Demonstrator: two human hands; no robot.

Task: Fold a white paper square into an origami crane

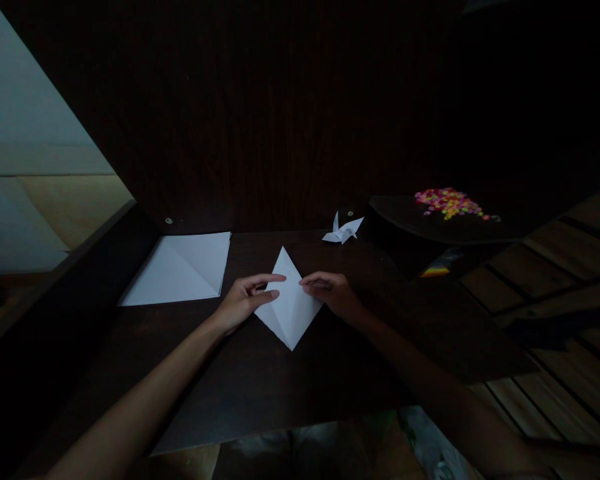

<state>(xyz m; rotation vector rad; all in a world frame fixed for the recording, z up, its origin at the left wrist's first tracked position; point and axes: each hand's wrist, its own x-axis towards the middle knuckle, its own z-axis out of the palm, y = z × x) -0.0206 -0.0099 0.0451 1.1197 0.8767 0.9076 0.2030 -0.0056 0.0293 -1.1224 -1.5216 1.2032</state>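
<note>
A white sheet of paper folded into a diamond (pixel 296 317) lies on the dark table in front of me, a crease running towards its near tip. My left hand (pixel 245 299) holds it at the left edge, with thumb and forefinger reaching over the top. At the right edge my right hand (pixel 334 293) pinches the paper between thumb and fingers. The undersides of both hands are hidden. Behind them to the right stands a folded white paper crane (pixel 344 231).
White square sheets (pixel 180 270), the top one creased diagonally, lie in a stack at the left. On a raised rounded shelf (pixel 395 212) at the right is a heap of small pink and yellow pieces (pixel 449 203). A dark panel (pixel 280 120) rises behind the table (pixel 220 380).
</note>
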